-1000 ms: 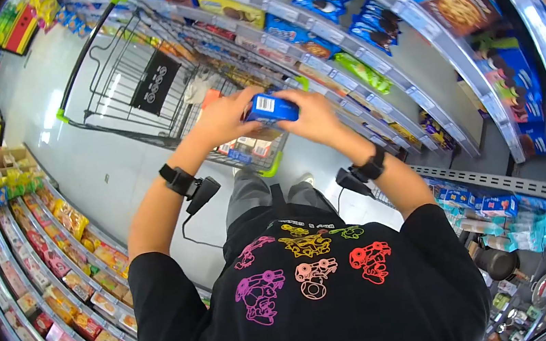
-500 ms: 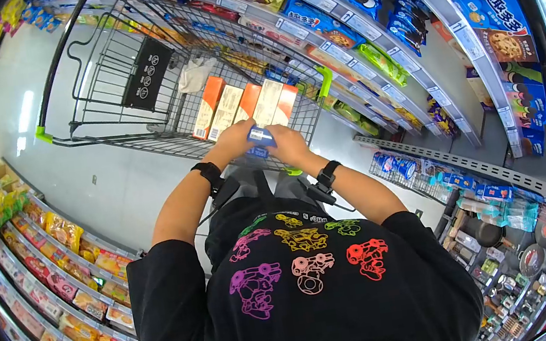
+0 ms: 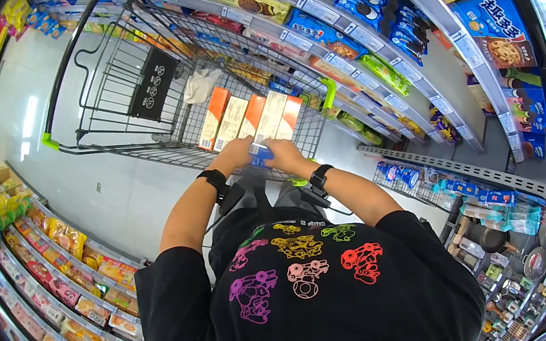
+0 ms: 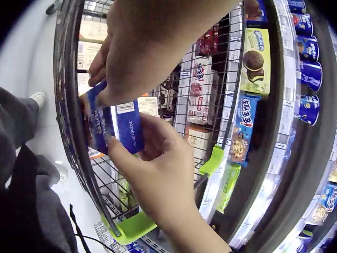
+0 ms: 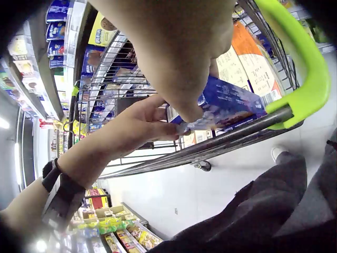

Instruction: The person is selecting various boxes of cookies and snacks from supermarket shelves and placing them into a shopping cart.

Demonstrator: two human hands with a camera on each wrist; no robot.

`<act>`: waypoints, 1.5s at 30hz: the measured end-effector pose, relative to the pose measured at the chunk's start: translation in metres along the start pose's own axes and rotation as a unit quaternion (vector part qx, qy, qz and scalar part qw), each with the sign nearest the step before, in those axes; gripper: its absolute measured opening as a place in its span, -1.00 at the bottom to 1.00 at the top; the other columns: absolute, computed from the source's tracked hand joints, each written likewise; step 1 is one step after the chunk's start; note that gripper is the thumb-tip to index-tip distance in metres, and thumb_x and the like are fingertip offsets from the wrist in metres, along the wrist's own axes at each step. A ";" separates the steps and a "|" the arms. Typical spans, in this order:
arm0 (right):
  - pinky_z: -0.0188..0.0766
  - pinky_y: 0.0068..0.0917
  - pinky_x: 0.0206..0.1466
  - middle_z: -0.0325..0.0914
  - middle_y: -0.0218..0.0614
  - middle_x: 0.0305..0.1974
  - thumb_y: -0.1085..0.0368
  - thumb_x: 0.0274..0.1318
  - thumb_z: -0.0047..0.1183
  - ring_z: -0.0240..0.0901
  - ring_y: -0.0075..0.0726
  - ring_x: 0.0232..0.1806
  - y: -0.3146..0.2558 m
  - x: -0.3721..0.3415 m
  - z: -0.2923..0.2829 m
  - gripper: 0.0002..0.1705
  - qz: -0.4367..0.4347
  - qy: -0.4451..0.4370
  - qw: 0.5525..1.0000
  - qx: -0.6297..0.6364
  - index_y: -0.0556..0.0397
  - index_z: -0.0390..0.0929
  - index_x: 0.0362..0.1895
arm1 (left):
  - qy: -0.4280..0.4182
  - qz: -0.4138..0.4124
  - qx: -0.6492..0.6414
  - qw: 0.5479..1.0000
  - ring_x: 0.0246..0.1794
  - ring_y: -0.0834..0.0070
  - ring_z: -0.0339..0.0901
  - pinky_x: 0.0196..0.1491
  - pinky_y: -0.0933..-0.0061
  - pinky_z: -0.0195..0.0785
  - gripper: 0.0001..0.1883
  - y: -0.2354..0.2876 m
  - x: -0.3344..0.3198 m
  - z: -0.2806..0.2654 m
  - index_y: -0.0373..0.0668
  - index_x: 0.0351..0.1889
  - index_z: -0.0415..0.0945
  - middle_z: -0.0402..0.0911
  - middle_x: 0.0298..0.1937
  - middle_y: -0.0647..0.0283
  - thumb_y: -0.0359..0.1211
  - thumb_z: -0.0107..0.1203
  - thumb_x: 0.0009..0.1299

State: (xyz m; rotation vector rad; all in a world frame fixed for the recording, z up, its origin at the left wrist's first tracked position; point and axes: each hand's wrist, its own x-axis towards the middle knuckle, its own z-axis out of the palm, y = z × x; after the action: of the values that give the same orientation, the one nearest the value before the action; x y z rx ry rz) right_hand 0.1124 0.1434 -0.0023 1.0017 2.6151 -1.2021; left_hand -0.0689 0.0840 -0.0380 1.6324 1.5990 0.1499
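Note:
A small blue printed box [image 3: 259, 155] is held between both hands over the near end of the shopping cart [image 3: 125, 146]. My left hand [image 3: 235, 153] grips one end of it, and my right hand [image 3: 286, 155] holds the other. The left wrist view shows a barcode and a printed date on the box [image 4: 126, 126], with the right thumb [image 4: 122, 153] lying along it. In the right wrist view, the left hand's fingers [image 5: 152, 129] pinch the far end. Several orange-and-white boxes [image 3: 233, 122] stand side by side in the cart, just beyond the hands.
A crumpled pale cloth [image 3: 201, 85] lies in the cart behind the boxes. Snack shelves [image 3: 333, 49] run close along the cart's right side; another curved shelf [image 3: 69, 301] is at the left. Green corner pieces [image 3: 328, 92] stick up from the cart. Pans [image 3: 492, 236] hang at lower right.
Both hands have lowered the blue box toward my body and the cart's near end. The head view has shifted, bringing the orange-and-white boxes into plain sight. In the last half second the hands moved little.

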 end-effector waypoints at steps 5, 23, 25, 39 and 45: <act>0.42 -0.16 -0.16 0.55 -0.02 -0.32 0.24 -0.27 0.18 0.50 0.08 -0.27 -0.001 0.010 -0.002 -0.51 0.009 0.017 1.000 -0.006 0.08 0.47 -0.12 | 0.006 -0.011 0.003 1.000 -0.20 0.04 0.54 -0.13 0.16 0.42 -0.54 -0.009 0.014 0.002 -0.25 -0.07 0.39 0.58 -0.31 -0.07 -0.45 0.16 0.00; 0.43 -0.19 -0.11 0.55 -0.06 -0.28 0.33 -0.30 0.16 0.49 0.02 -0.21 -0.001 -0.012 -0.021 -0.52 0.098 0.001 0.995 0.031 0.05 0.46 -0.12 | -0.026 0.095 0.028 0.995 -0.14 0.14 0.54 -0.14 0.22 0.40 -0.75 -0.088 0.084 0.047 -0.26 -0.26 0.55 0.59 -0.17 0.01 -0.38 -0.01 0.14; 0.41 -0.18 -0.10 0.53 -0.06 -0.27 0.36 -0.30 0.15 0.47 0.03 -0.19 -0.004 -0.019 -0.015 -0.53 0.093 0.029 0.995 0.036 0.05 0.45 -0.13 | -0.058 0.216 0.129 0.966 -0.18 0.11 0.53 -0.23 0.16 0.39 -0.75 -0.093 0.106 0.068 -0.25 -0.35 0.58 0.59 -0.20 -0.01 -0.33 -0.07 0.18; 0.30 -0.16 0.04 0.45 -0.10 -0.15 0.38 -0.26 0.10 0.35 0.08 -0.06 0.004 -0.037 0.007 -0.54 0.074 0.140 0.984 0.085 0.05 0.42 -0.11 | -0.320 -0.225 -0.385 0.836 -0.42 0.55 0.28 -0.38 0.43 0.12 -0.53 -0.033 0.107 0.074 -0.07 -0.30 0.46 0.45 -0.38 0.37 0.11 -0.23 0.28; 0.24 -0.17 0.14 0.41 -0.07 -0.07 0.37 -0.24 0.12 0.31 0.06 0.03 0.006 -0.022 0.011 -0.50 0.095 0.088 0.983 0.133 0.04 0.39 -0.06 | -0.309 -0.102 -0.395 0.859 -0.24 0.53 0.40 -0.14 0.42 0.26 -0.57 -0.043 0.117 0.071 -0.12 -0.07 0.42 0.51 -0.21 0.34 0.01 -0.15 0.35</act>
State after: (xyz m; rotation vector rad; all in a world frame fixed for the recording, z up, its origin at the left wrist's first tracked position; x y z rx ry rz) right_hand 0.1310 0.1266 -0.0061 1.4295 2.4531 -1.5029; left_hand -0.0376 0.1475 -0.1630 0.7433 0.9856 0.1274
